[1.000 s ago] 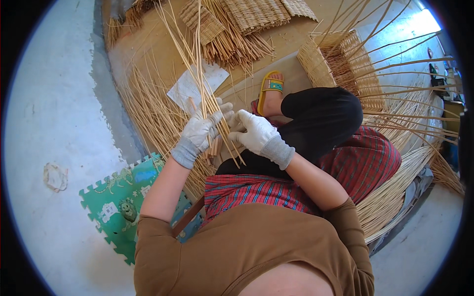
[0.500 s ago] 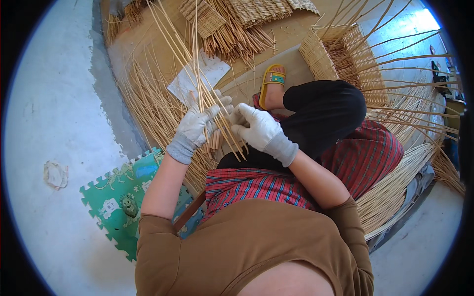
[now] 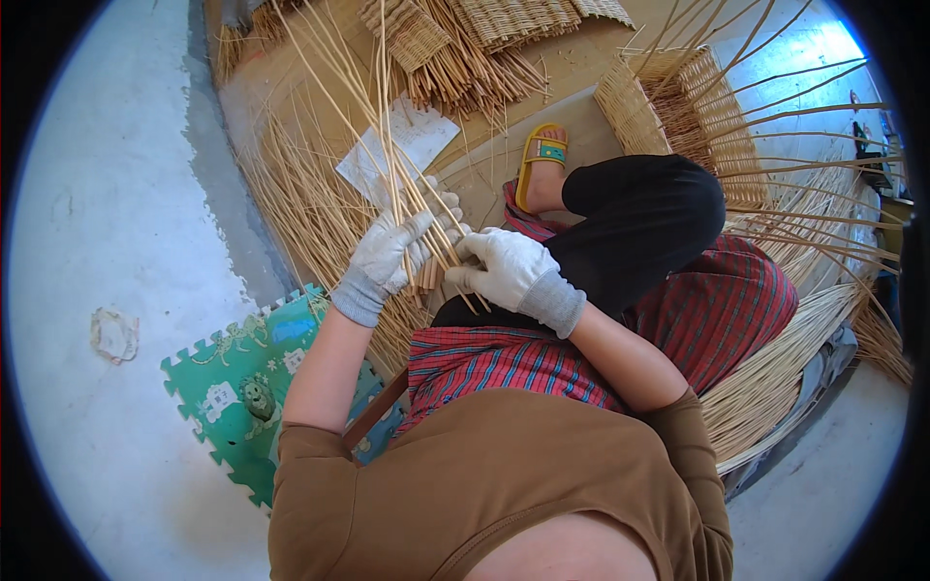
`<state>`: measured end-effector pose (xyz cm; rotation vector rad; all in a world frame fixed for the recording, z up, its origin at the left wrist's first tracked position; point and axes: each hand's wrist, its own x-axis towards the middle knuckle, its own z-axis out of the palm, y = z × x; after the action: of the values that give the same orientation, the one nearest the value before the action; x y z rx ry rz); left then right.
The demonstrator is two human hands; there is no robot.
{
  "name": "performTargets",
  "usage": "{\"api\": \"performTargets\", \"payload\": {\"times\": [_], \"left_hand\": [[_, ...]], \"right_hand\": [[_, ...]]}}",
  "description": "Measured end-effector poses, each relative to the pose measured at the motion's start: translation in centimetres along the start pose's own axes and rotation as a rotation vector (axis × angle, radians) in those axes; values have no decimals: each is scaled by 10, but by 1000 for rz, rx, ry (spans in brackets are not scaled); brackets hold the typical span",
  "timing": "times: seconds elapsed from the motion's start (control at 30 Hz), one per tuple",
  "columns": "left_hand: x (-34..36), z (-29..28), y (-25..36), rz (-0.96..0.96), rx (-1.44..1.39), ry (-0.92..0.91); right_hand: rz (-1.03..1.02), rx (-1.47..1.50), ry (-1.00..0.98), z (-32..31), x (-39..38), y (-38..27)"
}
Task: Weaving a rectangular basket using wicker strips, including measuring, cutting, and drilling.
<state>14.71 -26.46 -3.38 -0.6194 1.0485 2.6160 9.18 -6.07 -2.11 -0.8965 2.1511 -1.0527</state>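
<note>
Both my hands wear white work gloves with grey cuffs. Across the palm of my left hand (image 3: pixel 397 244) lies a loose bundle of long, thin wicker rods (image 3: pixel 387 145), the thumb closed over them. Their tips fan out toward the far left, and the near ends stick out below the hand over my lap. My right hand (image 3: pixel 506 269) is at these lower ends, thumb and fingers pinched at the rods; how many it grips is hidden. Under the rods, between the hands, short peeled wooden sticks (image 3: pixel 426 275) show in part.
A partly woven wicker basket (image 3: pixel 668 107) with long stakes sticking out stands at the far right. Woven panels (image 3: pixel 504 21) lie at the back. Loose rods (image 3: pixel 310 203) spread on the left, a pale rod bundle (image 3: pixel 775 378) at right. White paper (image 3: pixel 412 136) and a green foam mat (image 3: pixel 232 397) lie nearby.
My right hand has moved slightly down and left, its fingers coming in against the lower rod ends. My left hand keeps its hold on the bundle. The whole view has shifted slightly.
</note>
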Motion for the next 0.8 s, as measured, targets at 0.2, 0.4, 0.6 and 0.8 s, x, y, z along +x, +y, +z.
{"api": "performTargets", "payload": {"times": [0.2,0.4,0.6,0.8], "left_hand": [[0,10,-3,64,1,-79],[-2,19,-5,76,72,-89],[-2,19,-9,76,95,-70],[-5,15,-17,80,67,-25]], "right_hand": [[159,344,-145,-9,9,13],[193,603,-179,0,12,24],[220,467,-200,-5,13,22],[187,442,-184,-9,11,17]]}}
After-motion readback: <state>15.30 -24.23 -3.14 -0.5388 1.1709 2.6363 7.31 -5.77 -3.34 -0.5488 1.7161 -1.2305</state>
